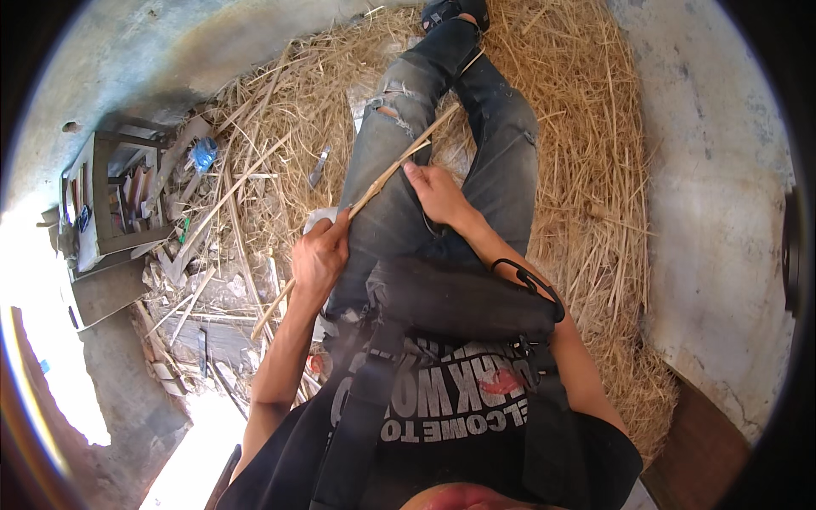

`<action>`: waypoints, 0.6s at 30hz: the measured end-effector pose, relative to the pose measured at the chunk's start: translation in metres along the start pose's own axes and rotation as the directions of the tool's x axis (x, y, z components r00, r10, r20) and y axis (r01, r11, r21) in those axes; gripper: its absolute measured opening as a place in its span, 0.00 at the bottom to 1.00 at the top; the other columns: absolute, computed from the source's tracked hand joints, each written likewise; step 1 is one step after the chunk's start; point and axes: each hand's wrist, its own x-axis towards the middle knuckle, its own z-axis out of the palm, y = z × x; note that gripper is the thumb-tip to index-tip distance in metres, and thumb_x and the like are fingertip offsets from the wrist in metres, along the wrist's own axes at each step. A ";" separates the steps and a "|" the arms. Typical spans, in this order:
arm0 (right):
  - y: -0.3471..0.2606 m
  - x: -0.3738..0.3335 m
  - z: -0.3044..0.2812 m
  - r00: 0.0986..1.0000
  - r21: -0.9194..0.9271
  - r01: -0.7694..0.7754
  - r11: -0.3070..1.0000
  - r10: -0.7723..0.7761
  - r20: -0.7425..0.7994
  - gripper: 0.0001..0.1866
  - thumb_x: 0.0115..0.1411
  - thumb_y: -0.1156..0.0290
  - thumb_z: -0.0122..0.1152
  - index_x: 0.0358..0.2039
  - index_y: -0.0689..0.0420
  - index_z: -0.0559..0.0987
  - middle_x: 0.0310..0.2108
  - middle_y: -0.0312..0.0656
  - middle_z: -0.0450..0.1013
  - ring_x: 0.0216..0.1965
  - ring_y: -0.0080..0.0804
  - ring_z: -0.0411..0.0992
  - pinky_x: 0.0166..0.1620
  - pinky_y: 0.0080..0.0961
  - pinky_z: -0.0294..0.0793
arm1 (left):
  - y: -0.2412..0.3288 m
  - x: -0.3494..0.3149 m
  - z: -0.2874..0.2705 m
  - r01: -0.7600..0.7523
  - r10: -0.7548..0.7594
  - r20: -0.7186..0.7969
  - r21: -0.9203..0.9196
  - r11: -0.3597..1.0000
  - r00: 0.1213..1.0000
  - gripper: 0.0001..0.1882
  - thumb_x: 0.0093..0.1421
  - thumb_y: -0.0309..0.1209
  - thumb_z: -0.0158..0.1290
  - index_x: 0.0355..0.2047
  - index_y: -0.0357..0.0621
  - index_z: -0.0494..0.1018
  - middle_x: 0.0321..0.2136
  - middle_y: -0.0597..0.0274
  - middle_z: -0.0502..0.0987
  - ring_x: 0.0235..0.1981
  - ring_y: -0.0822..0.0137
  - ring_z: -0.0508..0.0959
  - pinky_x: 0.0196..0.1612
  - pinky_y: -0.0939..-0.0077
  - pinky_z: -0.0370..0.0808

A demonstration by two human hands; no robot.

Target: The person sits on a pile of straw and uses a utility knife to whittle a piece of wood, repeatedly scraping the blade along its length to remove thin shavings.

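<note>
A long, thin strip of split wood or bamboo [387, 174] slants across my lap, its far end above the jeans and its near end beside my left forearm. My left hand [321, 255] is closed round it at about the middle, by my left thigh. Part of the strip is splintered, with a short piece standing off it. Close by, my right hand [440, 197] is curled over my thighs with its thumb tip at the strip's edge. Its other fingers are mostly hidden, so what they hold cannot be made out. A dark cord circles my right forearm.
Straw [586, 170] covers the floor right of my legs. Loose strips and scraps [246, 170] lie at left, with a blue plastic piece [204, 155] and a flat grey blade-like piece [320, 167]. A wooden rack [110, 195] stands by the left wall; a pale wall [714, 187] rises at right.
</note>
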 end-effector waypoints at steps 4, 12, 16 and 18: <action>0.003 -0.005 0.008 0.996 0.034 -0.047 0.998 0.044 0.073 0.35 0.77 0.42 0.43 0.18 0.56 0.67 0.14 0.32 0.60 0.18 0.23 0.60 0.25 0.30 0.62 | 0.010 0.019 0.005 0.000 -0.001 -0.015 -0.037 0.999 1.000 0.10 0.66 0.31 0.59 0.45 0.53 0.84 0.24 0.56 0.75 0.22 0.48 0.79 0.26 0.53 0.75; -0.010 -0.003 -0.024 0.733 0.475 -0.598 0.646 0.200 0.650 0.33 0.74 0.36 0.45 0.21 0.50 0.64 0.14 0.26 0.53 0.11 0.15 0.48 0.15 0.20 0.49 | 0.010 0.018 0.006 -0.004 0.003 -0.031 -0.042 0.999 1.000 0.10 0.65 0.31 0.59 0.46 0.54 0.84 0.23 0.56 0.74 0.22 0.49 0.79 0.26 0.53 0.75; 0.001 0.001 -0.031 0.883 0.450 -0.432 0.782 0.264 0.389 0.34 0.75 0.37 0.42 0.21 0.53 0.68 0.15 0.30 0.60 0.14 0.22 0.57 0.20 0.26 0.57 | 0.001 0.010 0.010 -0.059 0.059 -0.078 0.000 0.998 0.995 0.13 0.64 0.29 0.60 0.48 0.55 0.84 0.22 0.59 0.72 0.20 0.53 0.79 0.24 0.57 0.75; 0.006 0.007 -0.039 0.977 0.317 -0.189 0.929 0.210 -0.033 0.35 0.75 0.39 0.43 0.21 0.56 0.70 0.16 0.34 0.62 0.17 0.26 0.63 0.25 0.29 0.63 | 0.000 0.008 0.010 -0.088 0.090 -0.079 0.037 0.995 0.993 0.15 0.63 0.28 0.60 0.49 0.57 0.84 0.23 0.60 0.72 0.20 0.54 0.79 0.24 0.58 0.75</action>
